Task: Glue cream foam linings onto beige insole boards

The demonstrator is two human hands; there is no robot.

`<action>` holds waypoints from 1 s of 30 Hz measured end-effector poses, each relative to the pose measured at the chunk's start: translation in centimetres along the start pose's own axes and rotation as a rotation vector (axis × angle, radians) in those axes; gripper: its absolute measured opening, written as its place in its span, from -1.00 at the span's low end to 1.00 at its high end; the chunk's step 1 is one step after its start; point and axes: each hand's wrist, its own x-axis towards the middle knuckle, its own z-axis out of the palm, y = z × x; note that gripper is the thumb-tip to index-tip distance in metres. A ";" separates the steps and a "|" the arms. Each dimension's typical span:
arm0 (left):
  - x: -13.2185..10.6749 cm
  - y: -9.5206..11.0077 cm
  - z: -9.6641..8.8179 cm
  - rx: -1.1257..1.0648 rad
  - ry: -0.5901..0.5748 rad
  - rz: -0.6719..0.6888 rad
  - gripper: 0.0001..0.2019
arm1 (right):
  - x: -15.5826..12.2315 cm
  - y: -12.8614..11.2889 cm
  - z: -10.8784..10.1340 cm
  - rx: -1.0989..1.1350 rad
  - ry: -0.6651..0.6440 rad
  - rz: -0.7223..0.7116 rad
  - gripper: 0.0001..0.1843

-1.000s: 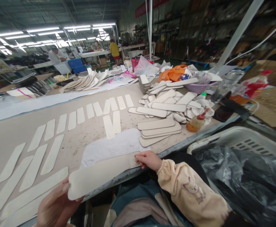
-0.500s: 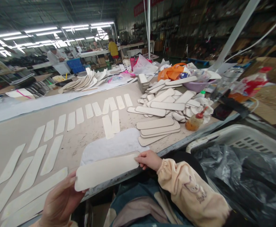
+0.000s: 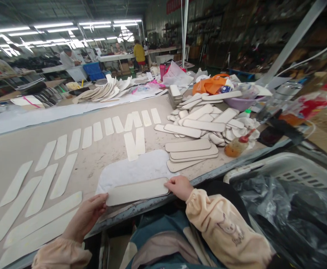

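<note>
The person's right hand (image 3: 180, 188) pinches the right end of a long off-white panel (image 3: 138, 191) between thumb and bent fingers, while the left hand (image 3: 89, 213) has its thumb and fingertips drawn together on the panel's left end. The panel lies level along the near edge of the table (image 3: 86, 170), partly over the front of a white cloth (image 3: 135, 166); its upper face is plain. The cream sleeve (image 3: 227, 226) on the right arm bears a printed cartoon animal with a short line of dark lettering beneath, too creased and blurred to read. Just beyond the right hand lie a few dark-edged panels (image 3: 191, 154), overlapping one another, with a heap of similar pieces (image 3: 205, 121) behind. Beside them a small bottle (image 3: 237, 146) of amber liquid tilts its red nozzle up to the right. Farther right, a larger red-capped bottle (image 3: 310, 106) shows red on its side, but any wording is smeared. An orange bag (image 3: 212, 85) stands behind the heap, a blue-and-white packet (image 3: 226, 89) against it, its print too small to make out. Pale strips (image 3: 64, 177) are spread in rows across the table to the left. High at the back, a red banner (image 3: 174, 5) is cut off by the upper edge of the view, its characters illegible
</note>
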 end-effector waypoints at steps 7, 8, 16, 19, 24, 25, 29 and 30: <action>2.0 -0.6 -0.1 0.684 0.123 0.195 -0.60 | 0.7 -0.6 -0.5 -0.177 0.010 -0.056 -0.74; 2.2 -0.5 -0.1 0.749 0.139 0.215 -0.60 | 0.7 -0.6 -0.5 -0.191 0.000 -0.059 -0.73; 3.0 -0.3 0.2 1.012 0.206 0.261 -0.65 | 0.8 -0.6 -0.5 -0.287 -0.039 -0.047 -0.70; 3.0 -0.5 0.2 1.008 0.211 0.251 -0.65 | 0.9 -0.6 -0.5 -0.300 -0.052 -0.064 -0.68; 3.0 -0.5 0.1 1.003 0.203 0.247 -0.67 | 0.9 -0.5 -0.5 -0.311 -0.059 -0.066 -0.68; 3.0 -0.5 0.1 1.000 0.204 0.245 -0.68 | 0.9 -0.6 -0.5 -0.312 -0.063 -0.059 -0.68; 3.0 -0.5 0.1 0.985 0.214 0.236 -0.69 | 0.7 -1.0 -0.6 -0.317 -0.072 -0.037 -0.70; 3.0 -0.5 0.1 0.981 0.216 0.236 -0.69 | 0.7 -1.0 -0.6 -0.321 -0.073 -0.037 -0.71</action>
